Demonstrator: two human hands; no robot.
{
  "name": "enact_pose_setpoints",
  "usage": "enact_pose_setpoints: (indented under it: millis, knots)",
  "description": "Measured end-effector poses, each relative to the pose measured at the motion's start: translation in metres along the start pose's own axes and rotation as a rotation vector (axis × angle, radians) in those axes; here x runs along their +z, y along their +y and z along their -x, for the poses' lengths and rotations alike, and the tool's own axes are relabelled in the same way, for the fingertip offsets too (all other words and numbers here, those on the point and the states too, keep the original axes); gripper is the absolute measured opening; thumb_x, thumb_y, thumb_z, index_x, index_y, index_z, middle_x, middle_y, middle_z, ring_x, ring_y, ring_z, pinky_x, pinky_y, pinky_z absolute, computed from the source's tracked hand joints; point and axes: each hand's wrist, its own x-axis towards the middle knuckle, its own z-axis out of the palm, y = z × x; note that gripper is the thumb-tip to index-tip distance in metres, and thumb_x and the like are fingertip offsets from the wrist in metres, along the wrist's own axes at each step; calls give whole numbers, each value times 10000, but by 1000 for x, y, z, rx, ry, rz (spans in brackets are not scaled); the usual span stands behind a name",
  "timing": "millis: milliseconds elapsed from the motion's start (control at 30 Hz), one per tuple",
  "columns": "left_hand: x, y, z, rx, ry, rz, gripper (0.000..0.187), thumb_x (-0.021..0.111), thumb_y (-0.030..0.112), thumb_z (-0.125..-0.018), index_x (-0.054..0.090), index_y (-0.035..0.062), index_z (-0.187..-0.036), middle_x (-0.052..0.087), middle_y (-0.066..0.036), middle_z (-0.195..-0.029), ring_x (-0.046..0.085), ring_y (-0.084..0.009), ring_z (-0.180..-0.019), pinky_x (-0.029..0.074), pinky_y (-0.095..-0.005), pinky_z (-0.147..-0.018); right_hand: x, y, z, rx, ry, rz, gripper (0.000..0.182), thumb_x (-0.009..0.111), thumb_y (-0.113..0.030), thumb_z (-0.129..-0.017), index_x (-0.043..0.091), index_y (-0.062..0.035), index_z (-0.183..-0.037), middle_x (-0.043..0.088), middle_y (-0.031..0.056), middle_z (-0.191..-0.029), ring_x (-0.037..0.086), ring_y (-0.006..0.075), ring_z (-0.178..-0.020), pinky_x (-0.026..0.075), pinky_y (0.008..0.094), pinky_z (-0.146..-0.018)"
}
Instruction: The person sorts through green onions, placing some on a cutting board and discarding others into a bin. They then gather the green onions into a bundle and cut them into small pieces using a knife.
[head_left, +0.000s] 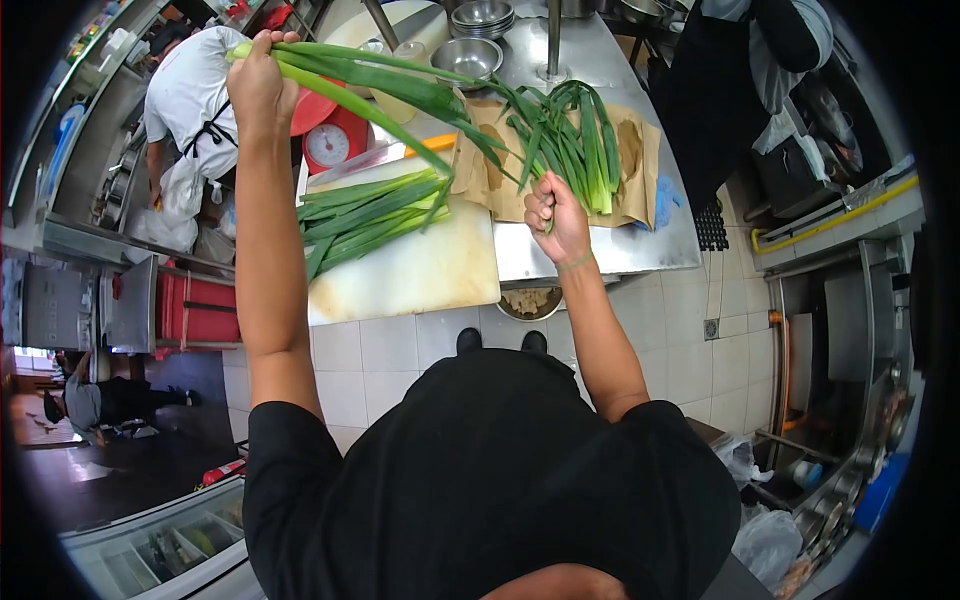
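Your left hand (262,85) is gripping leeks (390,87), your right hand (560,215) is clenching a leaf (548,227); long tips (487,143) are trailing beside the bunch (595,155), so hasty pulling is risking snags.

This is a commercial-looking kitchen: steel worktop (606,68) and stacked metal bowls (482,14) at top centre, red scale (347,128) and white cutting board (440,275) with long green vegetables (375,215) left of centre, aproned people (205,80) at upper left and upper right, pale floor tiles (390,345) mid-frame.
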Motion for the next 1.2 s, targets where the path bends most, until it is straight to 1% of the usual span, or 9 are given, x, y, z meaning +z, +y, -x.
enact_pose_setpoints:
  millis: [200,267,300,400,633,767,933,1133,1200]
  knots:
    - [-3,7,-3,-63,-44,10,80,515,17,-961,509,-63,-965,583,-126,-863,609,-263,-792,519,-368,-783,48,-25,2,-48,-85,498,204,408,-260,-1049,495,-93,-970,459,-43,-761,418,42,-588,320,179,-474]
    - [1,9,-1,-54,-45,-27,88,521,27,-963,519,-61,-958,590,-123,-862,615,-256,-800,516,-367,-785,65,-33,-6,117,-196,685,208,429,-274,-1044,514,-87,-1010,479,-44,-771,393,31,-566,309,178,-471]
    - [3,9,1,-55,-46,-26,88,521,27,-963,519,-61,-958,590,-123,-862,615,-256,-800,516,-367,-785,73,-34,-8,126,-229,761,256,492,-328,-1017,561,-84,-981,411,-74,-647,363,13,-550,299,188,-486]
    - [10,11,12,-77,-100,-14,112,483,57,-996,513,-51,-993,567,-105,-899,593,-238,-861,492,-332,-840,78,-30,-15,81,-335,888,236,510,-309,-1015,548,-90,-937,383,-77,-645,361,23,-541,283,187,-463]
    - [2,29,21,-23,-80,12,116,479,52,-997,510,-60,-995,564,-102,-891,579,-229,-848,485,-329,-845,66,2,-19,-111,-71,529,215,535,-285,-998,521,-118,-864,412,-64,-661,401,44,-554,336,208,-482]
    - [-6,70,26,-183,-442,121,93,490,57,-990,508,-34,-987,556,-94,-877,564,-224,-866,464,-363,-867,33,-4,-30,-31,-65,245,195,477,-252,-1022,482,-138,-863,483,-30,-722,424,62,-565,354,213,-488]
    - [-51,87,-45,-265,-461,155,65,471,57,-982,468,1,-950,520,-92,-872,487,-208,-826,415,-339,-834,32,-18,-18,-20,-96,341,150,467,-222,-1022,517,-109,-937,522,-13,-771,428,59,-575,354,207,-500]
    - [-18,107,-15,-391,-479,344,45,457,27,-982,426,-7,-984,485,-103,-862,445,-208,-801,406,-337,-821,25,-33,-26,-22,-142,596,238,513,-164,-992,571,-15,-1169,496,-39,-758,405,37,-569,330,191,-502]
    - [-19,107,-19,-417,-508,368,44,450,26,-986,425,-10,-990,490,-110,-864,449,-215,-809,408,-340,-823,19,-28,-30,247,-343,641,235,501,-197,-1006,579,-4,-1114,453,-56,-733,408,23,-586,316,180,-481]
